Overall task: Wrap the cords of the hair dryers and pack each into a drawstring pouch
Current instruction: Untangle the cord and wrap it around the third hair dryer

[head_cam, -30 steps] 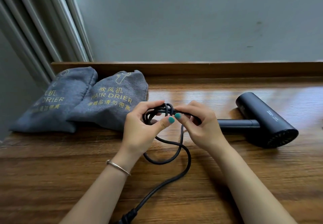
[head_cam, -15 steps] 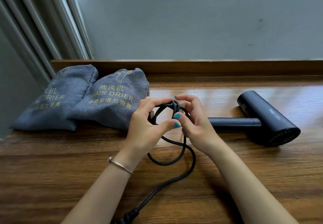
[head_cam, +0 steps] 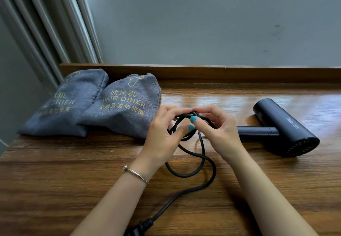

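Note:
A black hair dryer [head_cam: 284, 128] lies on its side at the right of the wooden table [head_cam: 55, 180], its handle pointing left toward my hands. Its black cord [head_cam: 208, 163] is gathered into small loops between my left hand [head_cam: 162, 136] and my right hand [head_cam: 219, 130], both pinching the coil at the table's middle. A loose loop hangs below the hands, and the cord runs on to the plug [head_cam: 138, 227] at the bottom edge. Two grey drawstring pouches printed "HAIR DRIER" lie at the left: one full pouch [head_cam: 66, 104] and a second pouch [head_cam: 127, 104] beside it.
A raised wooden ledge [head_cam: 221, 74] runs along the table's far edge under a grey wall [head_cam: 203, 33]. A window frame [head_cam: 73, 23] rises at the back left. The table's left edge ends near the pouches.
My hands have closed in on each other, fingertips now meeting over the coil. The loose cord loop below has shifted slightly right and toward me.

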Demonstrator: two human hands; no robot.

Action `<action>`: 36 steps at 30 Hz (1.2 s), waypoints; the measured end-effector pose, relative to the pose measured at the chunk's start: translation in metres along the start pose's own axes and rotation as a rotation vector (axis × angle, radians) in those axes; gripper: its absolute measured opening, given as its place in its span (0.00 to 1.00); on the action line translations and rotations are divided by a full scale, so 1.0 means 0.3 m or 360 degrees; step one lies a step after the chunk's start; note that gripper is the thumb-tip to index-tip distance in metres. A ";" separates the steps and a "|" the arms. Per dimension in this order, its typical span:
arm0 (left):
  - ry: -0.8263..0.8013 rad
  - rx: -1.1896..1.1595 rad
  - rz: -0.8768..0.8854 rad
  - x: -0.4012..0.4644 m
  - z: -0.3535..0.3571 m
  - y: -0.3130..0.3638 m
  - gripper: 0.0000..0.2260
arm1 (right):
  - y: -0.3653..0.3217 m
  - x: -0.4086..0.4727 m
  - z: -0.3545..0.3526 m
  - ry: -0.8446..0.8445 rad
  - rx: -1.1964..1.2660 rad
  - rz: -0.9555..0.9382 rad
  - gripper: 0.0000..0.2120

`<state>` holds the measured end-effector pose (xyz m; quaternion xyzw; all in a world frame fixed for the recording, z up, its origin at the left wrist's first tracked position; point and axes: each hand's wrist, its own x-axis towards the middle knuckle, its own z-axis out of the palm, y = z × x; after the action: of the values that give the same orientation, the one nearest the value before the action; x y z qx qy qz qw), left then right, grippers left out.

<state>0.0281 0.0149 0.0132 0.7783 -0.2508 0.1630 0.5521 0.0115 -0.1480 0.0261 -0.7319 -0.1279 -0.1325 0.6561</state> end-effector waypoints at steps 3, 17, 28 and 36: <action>0.0056 -0.0007 0.0004 -0.001 -0.001 0.001 0.10 | 0.000 0.001 0.006 0.0001 0.0016 -0.0020 0.11; 0.0058 0.0163 -0.0187 0.010 -0.014 0.000 0.05 | 0.030 0.009 0.016 -0.0080 0.0026 -0.0072 0.12; 0.0302 -0.0516 -0.0581 0.007 -0.005 0.044 0.04 | 0.064 0.018 0.017 0.0015 0.0355 -0.0004 0.14; 0.0378 -0.0911 -0.0674 0.016 -0.003 0.051 0.03 | 0.036 0.015 0.016 0.0076 0.0440 0.0086 0.13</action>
<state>0.0233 0.0106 0.0279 0.6028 -0.0538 0.0578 0.7940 0.0198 -0.1442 0.0171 -0.6343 -0.1095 -0.1134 0.7568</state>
